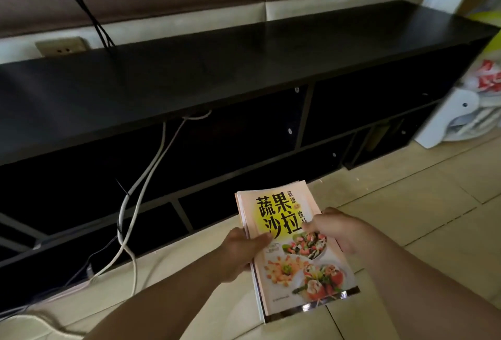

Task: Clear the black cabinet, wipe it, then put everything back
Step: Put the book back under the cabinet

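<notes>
A long, low black cabinet [217,63] runs across the view, its top bare and its open compartments dark. In front of it, above the floor tiles, I hold a stack of books [295,253] whose top cover shows salads and large printed characters. My left hand [241,250] grips the stack's left edge, thumb on the cover. My right hand [336,231] holds the right edge, fingers curled round it.
White and grey cables [141,190] hang from the cabinet's front down to the tiled floor [406,204]. Black cords [81,6] run behind the cabinet near a wall socket [61,46]. Bags and a white object [455,120] crowd the cabinet's right end.
</notes>
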### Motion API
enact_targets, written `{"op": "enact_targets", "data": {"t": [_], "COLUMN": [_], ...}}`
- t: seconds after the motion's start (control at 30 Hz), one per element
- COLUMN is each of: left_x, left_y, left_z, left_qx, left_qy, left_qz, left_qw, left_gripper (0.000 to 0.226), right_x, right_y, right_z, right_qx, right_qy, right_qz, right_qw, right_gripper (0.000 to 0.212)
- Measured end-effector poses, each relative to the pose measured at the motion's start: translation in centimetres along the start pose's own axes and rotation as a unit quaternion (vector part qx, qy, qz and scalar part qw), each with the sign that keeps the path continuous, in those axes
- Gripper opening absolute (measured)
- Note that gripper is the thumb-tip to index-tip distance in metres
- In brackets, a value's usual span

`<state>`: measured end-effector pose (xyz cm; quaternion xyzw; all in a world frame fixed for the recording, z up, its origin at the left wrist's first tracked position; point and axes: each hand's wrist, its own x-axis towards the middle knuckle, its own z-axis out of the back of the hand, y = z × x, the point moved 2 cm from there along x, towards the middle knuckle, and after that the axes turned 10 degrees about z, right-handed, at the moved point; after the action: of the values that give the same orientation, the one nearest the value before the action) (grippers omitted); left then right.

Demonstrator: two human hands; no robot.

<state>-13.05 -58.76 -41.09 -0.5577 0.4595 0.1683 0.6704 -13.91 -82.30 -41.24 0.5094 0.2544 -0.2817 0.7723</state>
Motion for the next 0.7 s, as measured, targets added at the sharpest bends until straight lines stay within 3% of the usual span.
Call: {"op": "enact_targets", "data": {"t": [0.13, 0.17, 0.27, 0.33, 0.4, 0.53, 0.7], "left_x": [2.5, 3.0, 4.0, 4.9, 5.9, 8.0, 10.0], "left_y": [0.0, -0.3, -1.6, -2.2, -2.7, -3.8, -4.7], "left_z": [1.0, 1.5, 3.9, 5.6, 7.1, 9.2, 10.2], "left_qx": [-0.083, -0.095, -0.111, -0.108, -0.100, -0.102, -0.076], "left_qy": [-0.052, -0.067, -0.122, -0.153, -0.182, -0.231, -0.262], "left_qz": [0.029, 0.027, 0.011, 0.003, -0.005, -0.014, -0.014], "left_qw": [0.995, 0.993, 0.986, 0.982, 0.978, 0.967, 0.962], "left_gripper": [0.045, 0.042, 0.032, 0.028, 0.027, 0.034, 0.033], "right_x": [8.6, 8.6, 4.5, 4.5, 6.4, 8.3, 11.1], "right_y": [-3.6, -3.0, 1.8, 3.1, 3.6, 6.3, 9.2], "right_z": [-0.4, -1.0, -3.7, -5.1, -6.6, -8.9, -9.4], "right_qx": [-0.010, -0.002, 0.004, -0.019, -0.024, 0.003, -0.001], "right_qy": [0.027, 0.032, 0.066, 0.062, 0.062, 0.008, -0.083], "right_qz": [-0.013, -0.014, -0.015, -0.021, -0.013, 0.056, 0.147], "right_qw": [0.999, 0.999, 0.998, 0.998, 0.998, 0.998, 0.986], "right_gripper": [0.135, 0.129, 0.057, 0.033, 0.032, 0.068, 0.059]}}
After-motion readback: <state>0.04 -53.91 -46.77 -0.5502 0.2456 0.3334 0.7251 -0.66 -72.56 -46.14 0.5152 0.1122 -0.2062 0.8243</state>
